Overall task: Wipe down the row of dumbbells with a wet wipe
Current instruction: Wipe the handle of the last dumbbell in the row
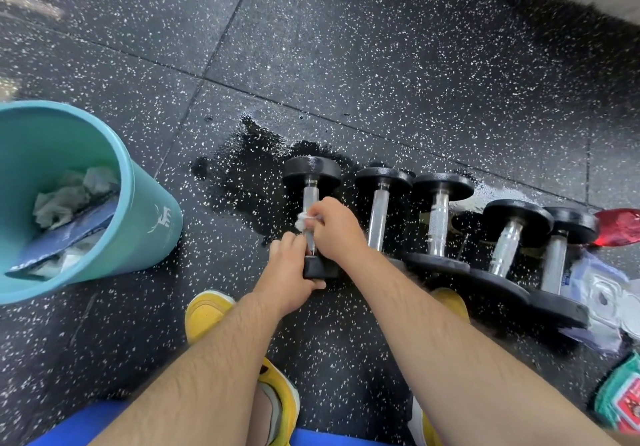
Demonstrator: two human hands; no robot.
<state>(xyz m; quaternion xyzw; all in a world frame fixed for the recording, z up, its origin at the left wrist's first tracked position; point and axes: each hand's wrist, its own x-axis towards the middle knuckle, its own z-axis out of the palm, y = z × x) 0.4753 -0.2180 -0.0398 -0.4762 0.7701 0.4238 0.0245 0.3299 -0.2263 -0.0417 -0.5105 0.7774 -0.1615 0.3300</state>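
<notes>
Five black round-headed dumbbells (438,217) with bare metal handles lay in a row on the speckled black rubber floor (381,47), running from centre toward 3 o'clock. The right hand (334,229) curled its fingers (322,208) round a crumpled white wet wipe (302,220) against the handle of the leftmost dumbbell (311,171), while the left hand (291,272) gripped that dumbbell's near head. A teal plastic bin (145,223) holding crumpled wipes stood at 9 o'clock.
</notes>
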